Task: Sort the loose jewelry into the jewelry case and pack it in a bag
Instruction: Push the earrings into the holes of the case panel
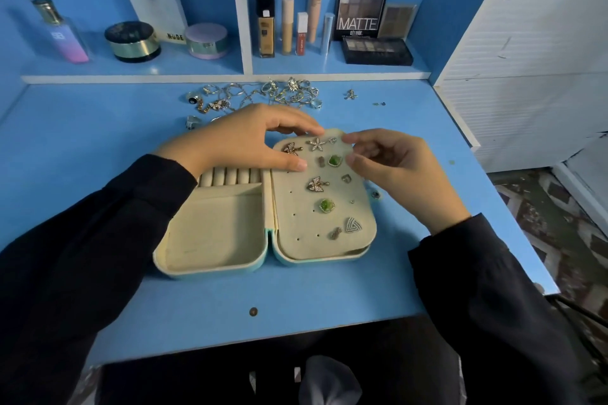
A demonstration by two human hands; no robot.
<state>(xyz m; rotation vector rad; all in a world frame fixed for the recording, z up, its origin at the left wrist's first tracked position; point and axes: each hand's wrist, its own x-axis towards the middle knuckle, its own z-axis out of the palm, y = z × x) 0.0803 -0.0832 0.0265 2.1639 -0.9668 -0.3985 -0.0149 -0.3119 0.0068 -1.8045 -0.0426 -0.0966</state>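
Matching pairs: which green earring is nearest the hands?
The upper green earring, beside the thumb of the left hand; the lower green earring sits further down the earring panel.

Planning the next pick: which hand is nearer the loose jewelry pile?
Left. The left hand is just in front of the pile; the right hand hovers farther off, over the earring panel.

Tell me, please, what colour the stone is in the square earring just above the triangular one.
Green; the square earring shows best in the head view.
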